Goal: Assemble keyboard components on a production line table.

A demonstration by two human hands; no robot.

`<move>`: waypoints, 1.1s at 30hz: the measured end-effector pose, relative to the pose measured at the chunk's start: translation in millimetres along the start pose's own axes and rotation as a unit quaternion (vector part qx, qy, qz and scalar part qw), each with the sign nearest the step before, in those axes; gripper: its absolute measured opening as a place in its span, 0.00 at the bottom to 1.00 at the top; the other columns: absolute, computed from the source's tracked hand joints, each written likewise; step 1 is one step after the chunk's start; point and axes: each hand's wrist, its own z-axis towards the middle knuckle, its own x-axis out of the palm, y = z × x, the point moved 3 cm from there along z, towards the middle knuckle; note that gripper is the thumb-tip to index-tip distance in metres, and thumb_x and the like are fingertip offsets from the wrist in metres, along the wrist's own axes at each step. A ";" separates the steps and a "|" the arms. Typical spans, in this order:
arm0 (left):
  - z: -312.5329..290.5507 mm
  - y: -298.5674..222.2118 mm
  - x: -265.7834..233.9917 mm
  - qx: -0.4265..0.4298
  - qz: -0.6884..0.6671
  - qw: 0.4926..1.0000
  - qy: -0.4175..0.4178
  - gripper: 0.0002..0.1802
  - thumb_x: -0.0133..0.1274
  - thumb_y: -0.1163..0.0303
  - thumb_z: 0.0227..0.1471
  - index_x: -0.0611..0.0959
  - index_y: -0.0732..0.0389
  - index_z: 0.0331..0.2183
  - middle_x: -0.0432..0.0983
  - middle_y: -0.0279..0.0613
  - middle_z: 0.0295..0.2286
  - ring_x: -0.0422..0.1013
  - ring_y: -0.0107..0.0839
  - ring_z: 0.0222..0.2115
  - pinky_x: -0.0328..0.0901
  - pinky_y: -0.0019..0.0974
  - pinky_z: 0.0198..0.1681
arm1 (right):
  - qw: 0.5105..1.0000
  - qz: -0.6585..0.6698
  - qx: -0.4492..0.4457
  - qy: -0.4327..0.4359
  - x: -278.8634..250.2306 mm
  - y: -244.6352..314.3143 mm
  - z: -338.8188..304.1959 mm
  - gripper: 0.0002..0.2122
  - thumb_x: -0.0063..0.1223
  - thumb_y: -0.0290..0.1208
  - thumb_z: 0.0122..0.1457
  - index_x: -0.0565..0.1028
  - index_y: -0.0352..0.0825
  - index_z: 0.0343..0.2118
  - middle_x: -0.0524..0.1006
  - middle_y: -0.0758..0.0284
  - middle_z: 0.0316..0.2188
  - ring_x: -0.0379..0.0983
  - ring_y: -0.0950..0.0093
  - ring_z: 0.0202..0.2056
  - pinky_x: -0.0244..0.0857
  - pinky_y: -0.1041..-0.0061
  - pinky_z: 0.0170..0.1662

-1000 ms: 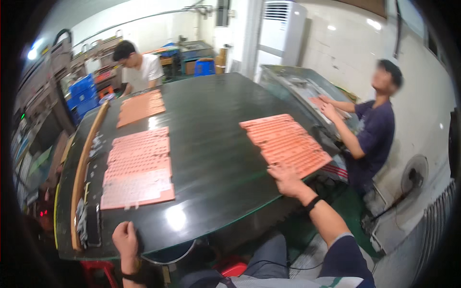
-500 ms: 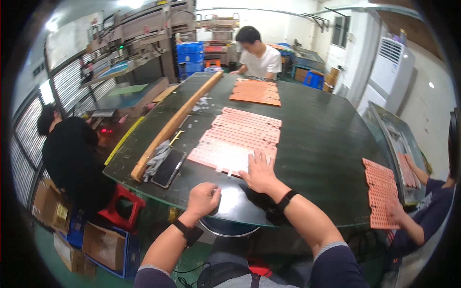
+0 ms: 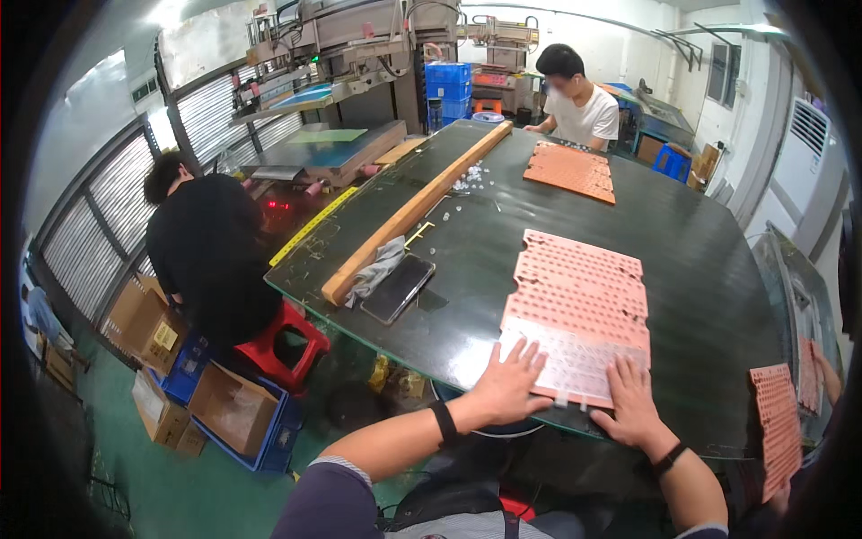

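A salmon-pink panel with rows of holes [image 3: 579, 278] lies flat on the dark table in front of me. Over its near part is a clear whitish sheet [image 3: 575, 361], with small pale tabs [image 3: 561, 397] sticking out at the near edge. My left hand [image 3: 505, 384] is open, its fingers spread on the sheet's left near corner. At the right near corner, my right hand [image 3: 636, 402] rests with fingers stretched out over the sheet and the panel's edge. Neither hand grips anything.
Left of the panel lie a phone [image 3: 398, 289], a grey cloth [image 3: 375, 271] and a long wooden bar [image 3: 422, 211]. Small clear pieces [image 3: 471, 180] are scattered beyond. Another panel [image 3: 570, 171] lies near a person in white [image 3: 584, 112]. At right, someone holds a panel [image 3: 778, 431].
My left hand has opened and come from beside the panel onto the sheet. The panel now sits straighter before me, with my right hand at its right corner. My view has swung left.
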 end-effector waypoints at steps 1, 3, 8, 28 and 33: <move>0.3 -12.6 0.7 0.018 0.004 1.000 0.022 0.44 0.45 0.40 0.50 0.62 0.66 0.57 0.55 0.56 0.57 0.49 0.51 0.60 0.45 0.60 0.59 | 1.000 0.003 0.011 0.003 -4.7 -3.6 -15.0 0.42 0.45 0.59 0.52 0.54 0.26 0.60 0.49 0.46 0.62 0.39 0.52 0.65 0.29 0.49 0.64; -3.4 -33.1 6.3 0.055 -0.022 0.998 0.011 0.46 0.48 0.40 0.48 0.62 0.67 0.56 0.57 0.57 0.57 0.50 0.52 0.60 0.45 0.59 0.58 | 0.998 0.013 0.054 0.017 -1.3 -9.9 -44.2 0.42 0.46 0.59 0.51 0.55 0.26 0.60 0.49 0.46 0.63 0.39 0.52 0.65 0.29 0.49 0.64; -1.7 -39.1 6.6 0.033 -0.065 0.997 -0.008 0.51 0.55 0.40 0.42 0.62 0.73 0.55 0.60 0.61 0.54 0.53 0.52 0.58 0.48 0.57 0.57 | 0.994 0.020 0.102 -0.035 8.6 -2.4 -41.2 0.38 0.47 0.53 0.55 0.56 0.23 0.58 0.53 0.45 0.61 0.44 0.50 0.63 0.31 0.51 0.64; 78.4 -166.0 -13.8 0.098 -0.331 0.938 0.039 0.27 0.53 0.55 0.40 0.78 0.68 0.37 0.73 0.59 0.36 0.67 0.53 0.42 0.57 0.50 0.49 | 0.960 0.169 0.147 -0.170 9.4 -57.7 -49.4 0.14 0.41 0.37 0.58 0.74 0.34 0.39 0.75 0.58 0.39 0.70 0.63 0.44 0.65 0.67 0.42; 87.6 -153.5 53.4 0.120 -0.226 0.967 -0.014 0.52 0.51 0.41 0.39 0.64 0.76 0.54 0.57 0.60 0.56 0.50 0.47 0.60 0.38 0.54 0.62 | 0.980 -0.162 0.102 -0.050 -5.6 -50.3 -72.1 0.36 0.39 0.52 0.59 0.51 0.28 0.61 0.51 0.47 0.62 0.46 0.53 0.63 0.51 0.54 0.58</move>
